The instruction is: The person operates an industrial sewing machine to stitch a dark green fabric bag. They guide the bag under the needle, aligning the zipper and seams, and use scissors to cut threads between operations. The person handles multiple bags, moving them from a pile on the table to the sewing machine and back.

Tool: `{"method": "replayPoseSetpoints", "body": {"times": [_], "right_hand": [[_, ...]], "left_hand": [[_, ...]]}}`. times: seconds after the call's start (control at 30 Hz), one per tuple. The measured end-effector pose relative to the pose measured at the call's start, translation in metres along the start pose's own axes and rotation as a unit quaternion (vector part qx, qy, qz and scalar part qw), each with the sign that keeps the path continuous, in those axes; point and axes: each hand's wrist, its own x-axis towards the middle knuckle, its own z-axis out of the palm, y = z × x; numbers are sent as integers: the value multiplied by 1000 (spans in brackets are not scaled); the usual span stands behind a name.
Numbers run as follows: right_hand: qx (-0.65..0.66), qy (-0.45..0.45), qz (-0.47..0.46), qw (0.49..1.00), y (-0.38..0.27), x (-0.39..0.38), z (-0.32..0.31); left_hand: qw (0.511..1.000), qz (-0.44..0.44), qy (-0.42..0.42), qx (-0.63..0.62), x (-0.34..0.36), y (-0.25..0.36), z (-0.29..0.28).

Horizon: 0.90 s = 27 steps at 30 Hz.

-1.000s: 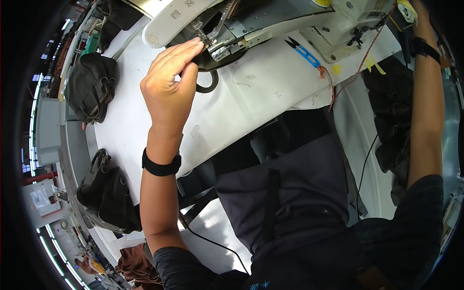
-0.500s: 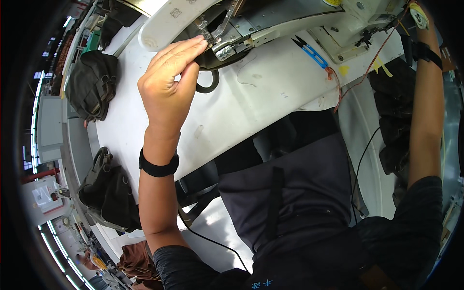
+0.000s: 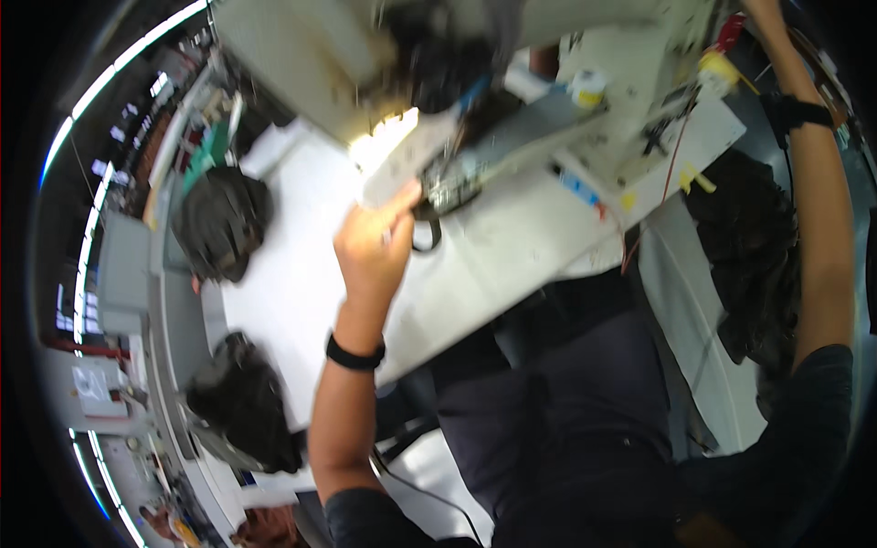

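My left hand has its fingers bent and pressed together at the white sewing-machine arm, by the metal needle area; what lies under the fingertips is blurred. A dark fabric loop hangs just beside it. My right hand reaches up to the top right edge, near the machine head and some coloured items, its fingers mostly cut off. Blue thread snips lie on the white table beside the machine base.
Dark bags sit along the left side. More dark fabric hangs at right below the table. A spool stands on the machine. A red cord runs down past the table's right part. Brown fabric lies at lower left.
The view has swung and blurred: the table and left arm sit lower and farther right, and more of the machine head shows. My right hand has gone higher, toward the frame's edge.
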Motion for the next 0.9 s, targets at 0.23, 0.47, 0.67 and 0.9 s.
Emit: {"method": "replayPoseSetpoints", "body": {"times": [0.23,0.47,0.67,0.9], "right_hand": [[85,13,-45,995,84,50,43],[349,212,85,909,44,-35,52],[441,201,107,868,-12,-137,6],[501,-322,100,797,-199,-329,5]], "left_hand": [[1000,-16,21,-14,-5,1,4],[999,28,19,4,6,2,6],[988,86,-113,67,-5,-4,-36],[926,206,-259,179,34,-31,-54]]}}
